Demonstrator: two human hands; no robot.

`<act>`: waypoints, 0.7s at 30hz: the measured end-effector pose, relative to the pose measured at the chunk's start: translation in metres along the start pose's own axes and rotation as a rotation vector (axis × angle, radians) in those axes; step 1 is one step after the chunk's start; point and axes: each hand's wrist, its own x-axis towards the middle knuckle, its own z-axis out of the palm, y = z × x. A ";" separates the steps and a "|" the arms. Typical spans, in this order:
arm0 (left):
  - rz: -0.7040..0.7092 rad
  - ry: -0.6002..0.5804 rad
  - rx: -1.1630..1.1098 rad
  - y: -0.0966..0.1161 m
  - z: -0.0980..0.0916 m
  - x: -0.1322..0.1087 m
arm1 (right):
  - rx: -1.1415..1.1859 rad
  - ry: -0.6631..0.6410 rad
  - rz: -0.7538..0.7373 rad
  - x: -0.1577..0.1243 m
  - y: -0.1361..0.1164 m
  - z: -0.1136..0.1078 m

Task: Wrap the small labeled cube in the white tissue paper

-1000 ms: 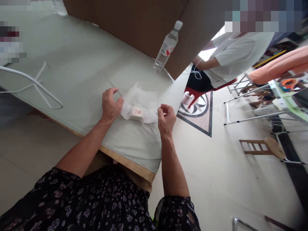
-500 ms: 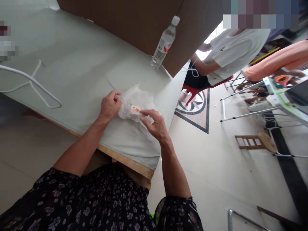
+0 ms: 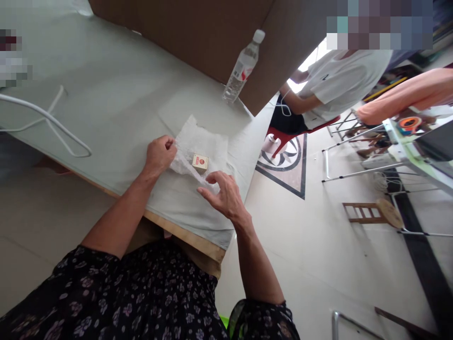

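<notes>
A small cream box with a red mark (image 3: 200, 163) sits on a sheet of white bubble wrap (image 3: 201, 141) spread on the pale green table cover (image 3: 106, 94). My left hand (image 3: 160, 155) is closed, pinching the near left edge of the wrap. My right hand (image 3: 223, 193) hovers just in front of the box, fingers spread and bent, its fingertips touching the wrap's near edge.
A clear water bottle (image 3: 242, 67) stands against a tall brown cardboard panel (image 3: 198, 33) at the table's far side. A white wire hanger (image 3: 46, 125) lies at the left. Beyond the table's right edge a person in a white shirt (image 3: 336, 80) sits on a red chair.
The wrap, bunched round the box a second ago, now lies flatter and open with the box bare on it. My right hand has let go and moved down toward me.
</notes>
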 end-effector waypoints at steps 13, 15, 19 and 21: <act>-0.002 0.007 0.014 -0.002 0.003 0.001 | -0.103 -0.106 -0.226 -0.023 0.006 0.004; 0.030 0.028 0.114 -0.004 0.007 0.000 | -0.036 -0.178 -0.202 -0.031 0.007 -0.005; 0.099 0.093 0.220 -0.008 0.014 -0.001 | 0.101 -0.062 -0.052 -0.023 0.006 -0.013; 0.203 0.163 0.189 -0.009 0.014 -0.003 | 0.107 0.068 0.015 -0.006 0.006 -0.008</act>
